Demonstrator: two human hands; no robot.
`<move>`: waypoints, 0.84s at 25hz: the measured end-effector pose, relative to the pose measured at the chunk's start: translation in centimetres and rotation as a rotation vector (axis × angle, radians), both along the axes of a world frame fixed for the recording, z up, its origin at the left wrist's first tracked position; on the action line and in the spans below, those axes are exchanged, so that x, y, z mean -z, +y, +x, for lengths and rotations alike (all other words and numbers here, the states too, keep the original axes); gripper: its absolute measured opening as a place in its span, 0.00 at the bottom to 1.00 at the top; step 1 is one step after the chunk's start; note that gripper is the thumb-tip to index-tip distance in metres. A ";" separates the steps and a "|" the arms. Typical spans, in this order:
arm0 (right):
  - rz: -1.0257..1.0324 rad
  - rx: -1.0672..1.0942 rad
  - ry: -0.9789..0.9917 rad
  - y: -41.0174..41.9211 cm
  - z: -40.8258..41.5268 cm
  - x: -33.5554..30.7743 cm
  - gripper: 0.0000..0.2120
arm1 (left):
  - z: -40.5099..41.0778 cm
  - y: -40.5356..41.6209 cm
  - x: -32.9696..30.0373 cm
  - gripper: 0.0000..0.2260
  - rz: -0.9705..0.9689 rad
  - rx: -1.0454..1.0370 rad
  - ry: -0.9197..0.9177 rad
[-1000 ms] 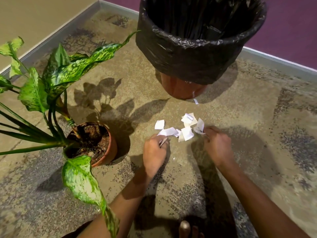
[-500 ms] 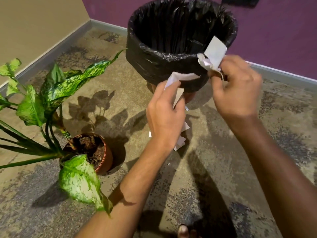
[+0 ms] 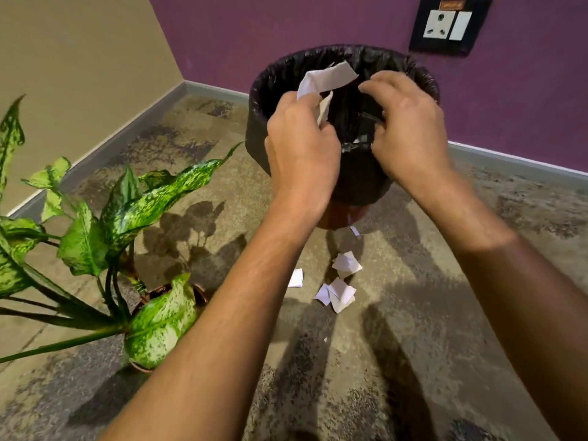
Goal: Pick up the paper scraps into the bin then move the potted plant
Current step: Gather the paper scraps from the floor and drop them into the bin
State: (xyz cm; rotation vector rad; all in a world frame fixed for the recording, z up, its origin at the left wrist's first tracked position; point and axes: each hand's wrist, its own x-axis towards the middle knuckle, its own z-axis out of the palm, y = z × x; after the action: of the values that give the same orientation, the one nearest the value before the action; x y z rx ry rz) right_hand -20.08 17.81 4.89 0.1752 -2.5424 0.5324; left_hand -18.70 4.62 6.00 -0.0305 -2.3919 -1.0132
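Note:
A bin (image 3: 413, 74) lined with a black bag stands against the purple wall. Over its mouth my left hand (image 3: 302, 144) holds white paper scraps (image 3: 324, 79) that stick up from its fingers. My right hand (image 3: 407, 128) hovers over the bin with fingers loosely curled and no paper visible in it. Several white scraps (image 3: 342, 283) lie on the floor below the bin, between my forearms. The potted plant (image 3: 133, 224), with speckled green leaves and a brown pot (image 3: 203, 296), stands at the left.
Mottled tan floor stretches all around. A beige wall and a purple wall meet in the corner behind the bin. A black socket plate (image 3: 448, 25) is mounted on the purple wall. Plant leaves reach toward my left forearm.
Both hands rose from the floor scraps to above the bin's mouth. The paper that my right hand held half a second ago is gone from it. My left hand still holds its scraps.

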 end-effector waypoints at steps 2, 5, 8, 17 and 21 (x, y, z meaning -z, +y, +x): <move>-0.073 -0.008 0.053 -0.1 0.9 0.9 0.24 | -1.4 0.3 -0.5 0.16 -0.056 0.054 -0.085; -0.169 -0.050 0.174 -0.6 2.7 2.1 0.20 | -2.6 0.9 -1.0 0.27 -0.088 0.120 -0.246; -0.287 -0.117 0.299 -0.8 5.1 3.6 0.15 | -1.3 0.8 -0.4 0.28 -0.055 0.113 -0.132; -0.244 -0.096 -0.416 0.6 8.8 18.4 0.15 | 8.6 -2.0 15.1 0.20 -0.008 0.261 -0.115; -0.147 -0.205 -0.700 1.3 7.0 22.5 0.22 | 8.5 -4.1 21.1 0.44 -0.105 0.230 -0.724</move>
State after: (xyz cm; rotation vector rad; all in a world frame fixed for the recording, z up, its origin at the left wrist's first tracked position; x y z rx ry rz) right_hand -13.04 19.14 -17.58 0.2266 -3.1583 1.0010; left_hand -10.20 0.53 -15.06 0.0301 -3.1569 -1.1383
